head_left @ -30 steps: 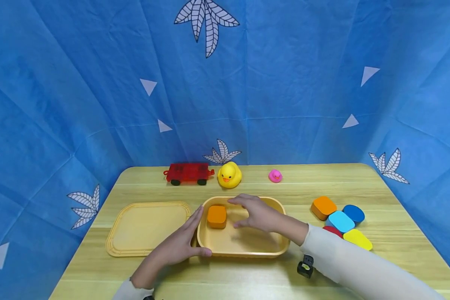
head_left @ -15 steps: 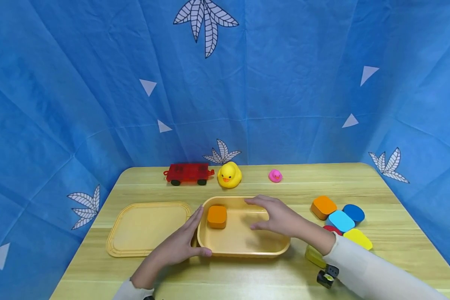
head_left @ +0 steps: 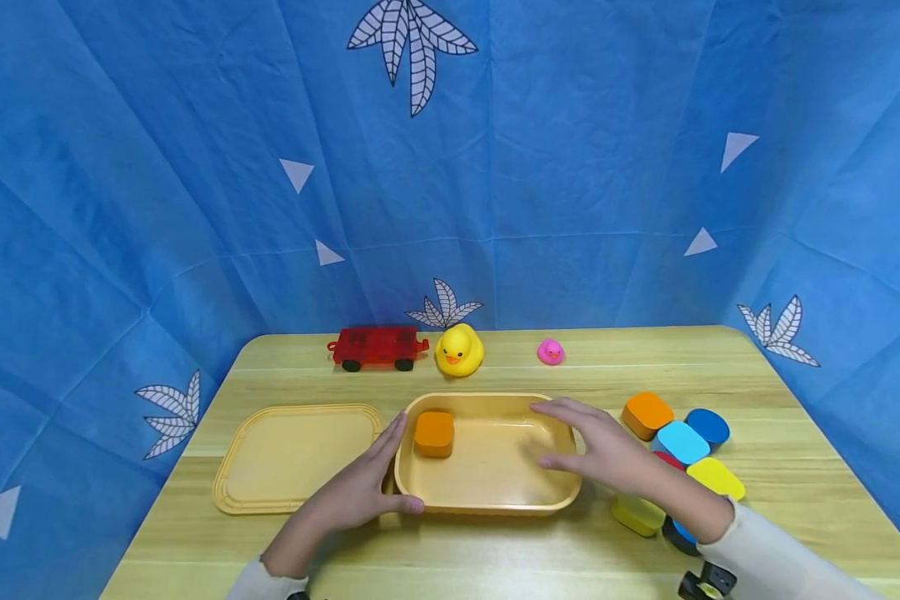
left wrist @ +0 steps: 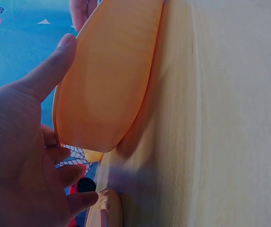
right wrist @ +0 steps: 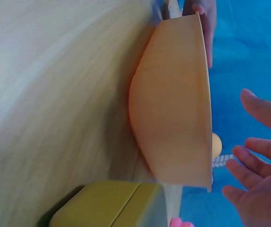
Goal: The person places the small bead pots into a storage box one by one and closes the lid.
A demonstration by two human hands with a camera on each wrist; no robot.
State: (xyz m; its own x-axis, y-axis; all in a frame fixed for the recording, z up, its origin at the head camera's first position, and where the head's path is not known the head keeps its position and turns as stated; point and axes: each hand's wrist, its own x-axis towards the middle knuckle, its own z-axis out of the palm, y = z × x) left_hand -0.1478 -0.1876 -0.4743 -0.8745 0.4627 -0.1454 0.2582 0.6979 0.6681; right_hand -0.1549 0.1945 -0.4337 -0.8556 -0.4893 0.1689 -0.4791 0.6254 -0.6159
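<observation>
A tan plastic box with rounded corners stands uncovered on the table. Inside, at its left end, sits an orange block. My left hand rests against the box's left end, fingers straight along that side and thumb at the front wall; in the left wrist view the thumb tip meets the rim of the box. Over the right end of the box hovers my right hand, fingers spread and holding nothing. The right wrist view shows it apart from the box wall.
A matching tan lid lies left of the box. Behind are a red toy wagon, a yellow duck and a small pink duck. Several coloured blocks, among them a light blue block and an olive-yellow block, lie right.
My right hand has moved right, from over the middle of the box to its right end, uncovering more of the blocks on the right. The left hand, box and orange block have stayed put.
</observation>
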